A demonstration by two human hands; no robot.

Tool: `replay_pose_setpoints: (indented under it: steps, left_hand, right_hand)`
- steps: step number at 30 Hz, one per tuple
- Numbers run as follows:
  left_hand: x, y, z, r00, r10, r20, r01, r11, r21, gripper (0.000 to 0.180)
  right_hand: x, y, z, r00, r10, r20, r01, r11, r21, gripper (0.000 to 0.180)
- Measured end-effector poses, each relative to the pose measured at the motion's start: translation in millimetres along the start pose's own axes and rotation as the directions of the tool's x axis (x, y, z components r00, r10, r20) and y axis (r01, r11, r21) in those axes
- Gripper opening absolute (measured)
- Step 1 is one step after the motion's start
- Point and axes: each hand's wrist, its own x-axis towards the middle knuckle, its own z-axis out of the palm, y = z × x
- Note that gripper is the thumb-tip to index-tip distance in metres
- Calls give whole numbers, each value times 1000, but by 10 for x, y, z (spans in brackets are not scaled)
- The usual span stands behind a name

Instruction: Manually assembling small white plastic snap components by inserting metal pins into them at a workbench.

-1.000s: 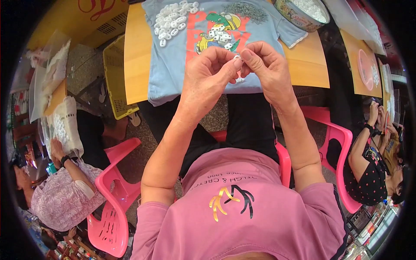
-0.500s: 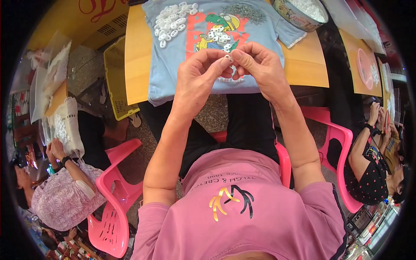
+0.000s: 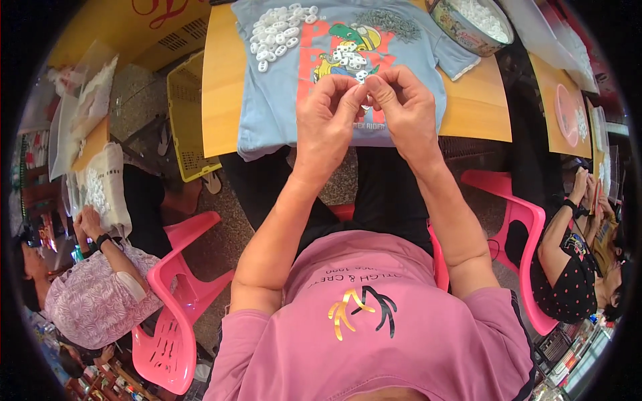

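Observation:
Above the front of a blue-grey T-shirt [image 3: 267, 113] spread on the table, my left hand [image 3: 328, 123] and my right hand [image 3: 409, 117] meet fingertip to fingertip. Both are closed in a pinch around a small white plastic piece [image 3: 366, 105], mostly hidden by the thumbs. Just beyond my fingers lies a heap of small white pieces [image 3: 349, 56] with dark holes. Larger white oval pieces [image 3: 275, 35] with two holes each are piled at the far left of the shirt. A tangle of small grey metal-looking bits [image 3: 388, 25] sits at the far right.
A round tin [image 3: 461, 37] full of white pieces stands at the table's [image 3: 478, 100] far right. A yellow crate [image 3: 186, 127] is left of the table. Pink chairs [image 3: 170, 321] flank me, with people at work on both sides; a pink basin [image 3: 566, 113] is at right.
My hands have drawn closer together, the left shifting right, and the white piece is now more covered by the fingertips. The whole view has shifted slightly.

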Motion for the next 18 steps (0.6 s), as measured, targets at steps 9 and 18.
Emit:
replay_pose_setpoints:
  steps: [9,18]
  left_hand:
    - [87,-32,-251,960,-204,193,250,933,-259,16]
    - [11,53,-270,943,-238,234,291,928,-231,18]
  right_hand:
    - [127,-77,-224,962,-214,171,244,953,-181,12]
    - [204,-269,-313,835,-335,437,496,802,-332,12]
